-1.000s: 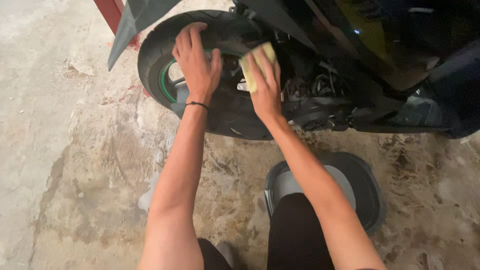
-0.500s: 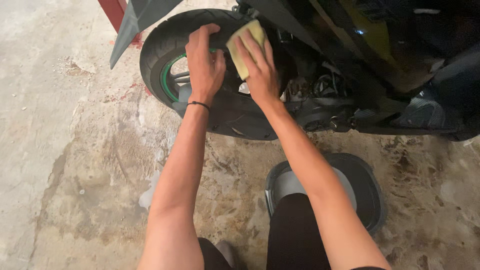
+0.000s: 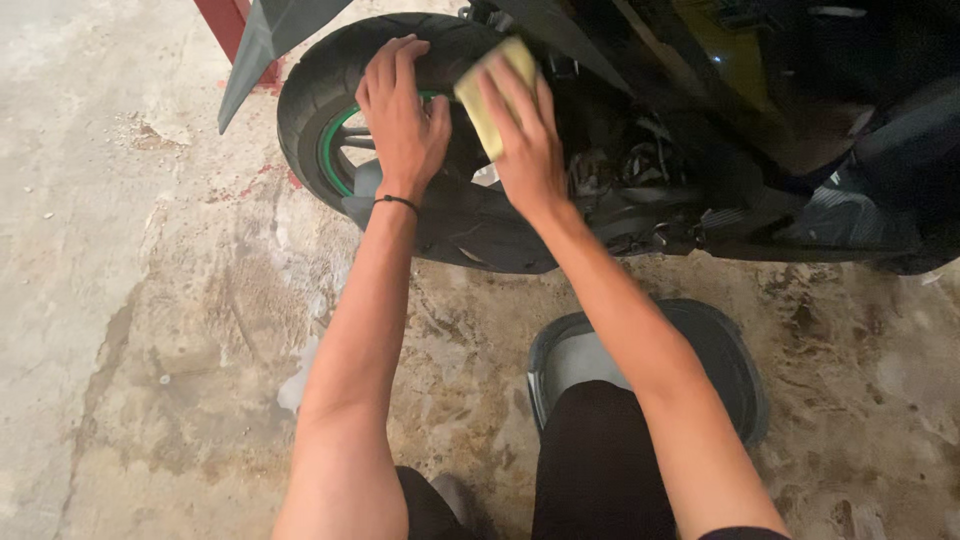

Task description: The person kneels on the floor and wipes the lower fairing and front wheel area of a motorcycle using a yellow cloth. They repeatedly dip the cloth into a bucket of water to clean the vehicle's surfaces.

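Note:
A black scooter rear tyre (image 3: 320, 75) with a green-edged rim (image 3: 335, 150) fills the top middle of the head view. My left hand (image 3: 400, 115) lies flat on the wheel, fingers spread over the tyre, a thin black band on its wrist. My right hand (image 3: 525, 130) presses a yellow sponge (image 3: 490, 95) against the wheel's upper right part, just beside the left hand. The sponge is partly hidden under my fingers.
The dark scooter body (image 3: 760, 110) runs along the top right. A grey plastic basin (image 3: 720, 355) sits on the stained, wet concrete floor (image 3: 150, 330) under my right forearm. A red post (image 3: 232, 25) stands at the top left, behind a grey mudguard tip (image 3: 265, 45).
My right hand has slid the sponge upward and leftward over the wheel. The left hand has shifted slightly up on the tyre.

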